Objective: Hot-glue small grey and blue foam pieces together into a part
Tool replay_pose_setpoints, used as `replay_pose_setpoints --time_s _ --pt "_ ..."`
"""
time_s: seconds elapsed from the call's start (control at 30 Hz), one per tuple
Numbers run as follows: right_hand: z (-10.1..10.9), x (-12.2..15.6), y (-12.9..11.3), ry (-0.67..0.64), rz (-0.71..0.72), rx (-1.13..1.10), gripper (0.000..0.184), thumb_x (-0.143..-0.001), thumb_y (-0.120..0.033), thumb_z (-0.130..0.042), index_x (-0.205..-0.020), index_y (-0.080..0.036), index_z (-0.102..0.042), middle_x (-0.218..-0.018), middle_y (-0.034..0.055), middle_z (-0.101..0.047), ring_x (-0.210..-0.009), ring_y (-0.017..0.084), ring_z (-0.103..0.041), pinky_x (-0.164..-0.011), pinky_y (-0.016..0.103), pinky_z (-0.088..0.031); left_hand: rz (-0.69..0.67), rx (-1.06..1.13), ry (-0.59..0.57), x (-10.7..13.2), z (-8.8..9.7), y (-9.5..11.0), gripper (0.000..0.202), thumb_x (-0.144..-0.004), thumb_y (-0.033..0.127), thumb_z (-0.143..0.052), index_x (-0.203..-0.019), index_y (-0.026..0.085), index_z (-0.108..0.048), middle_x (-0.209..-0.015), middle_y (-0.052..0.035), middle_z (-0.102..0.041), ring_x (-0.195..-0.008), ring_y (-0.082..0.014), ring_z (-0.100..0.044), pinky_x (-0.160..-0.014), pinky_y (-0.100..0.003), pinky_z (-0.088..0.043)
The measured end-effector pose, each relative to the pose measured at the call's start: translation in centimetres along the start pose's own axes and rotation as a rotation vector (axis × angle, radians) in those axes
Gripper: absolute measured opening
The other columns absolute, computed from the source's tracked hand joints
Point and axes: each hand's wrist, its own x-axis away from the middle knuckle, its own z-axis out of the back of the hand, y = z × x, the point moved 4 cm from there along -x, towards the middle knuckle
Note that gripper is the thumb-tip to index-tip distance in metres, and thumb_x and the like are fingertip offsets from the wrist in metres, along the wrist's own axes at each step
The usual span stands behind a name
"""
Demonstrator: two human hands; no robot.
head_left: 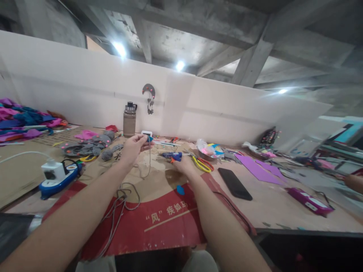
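My left hand (134, 148) is raised over the cardboard, its fingertips pinched on a small blue felt piece (149, 139). From that piece hangs a thin grey cord (150, 162), which runs down to a loose tangle near the front edge. My right hand (183, 164) is closed around a blue hot glue gun (176, 155) with an orange trigger; its nozzle points left. The fingers on its grip are partly hidden. Just below, a loose blue felt scrap (180, 190) lies on the red and brown cardboard (167, 223).
Yellow-handled pliers (200, 164) and a black phone (235, 183) lie to the right, near purple felt (256, 169). A blue power strip (59, 183) and grey felt pieces (85, 147) are left. A bottle (129, 120) stands by the white partition (193, 102). Another person's hand (354, 183) shows far right.
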Motion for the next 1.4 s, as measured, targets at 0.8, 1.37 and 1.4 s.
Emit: replay_pose_setpoints --time_s 0.8,1.37,1.4 --pt "2.1 5.1 -5.7 0.296 0.591 -0.393 0.025 -0.083 -0.030 -0.045 -0.105 -0.019 -0.048 -0.094 0.0072 -0.060 -0.083 0.020 -0.057 -0.076 0.034 -0.045 0.039 -0.063 0.137 -0.2 1.0 -0.5 0.025 -0.063 0.032 -0.068 -0.076 0.014 -0.058 -0.075 -0.0048 -0.064 -0.064 -0.0141 -0.065 -0.047 -0.018 -0.044" --pt "2.1 5.3 -6.0 0.308 0.569 -0.306 0.031 -0.083 -0.029 -0.044 -0.111 -0.017 -0.047 -0.099 0.0120 -0.059 -0.093 0.025 -0.056 -0.082 0.039 -0.044 0.007 -0.101 0.139 0.4 0.1 0.0 0.020 -0.065 0.027 -0.068 -0.075 0.012 -0.060 -0.070 -0.0038 -0.062 -0.061 -0.0138 -0.063 -0.050 -0.021 -0.048" --pt "2.1 5.4 -6.1 0.315 0.576 -0.301 0.031 -0.083 -0.030 -0.044 -0.111 -0.017 -0.047 -0.100 0.0122 -0.059 -0.094 0.025 -0.055 -0.083 0.039 -0.044 0.007 -0.102 0.138 0.4 0.1 0.0 0.020 -0.065 0.027 -0.068 -0.075 0.012 -0.060 -0.069 -0.0038 -0.062 -0.061 -0.0138 -0.063 -0.050 -0.021 -0.048"
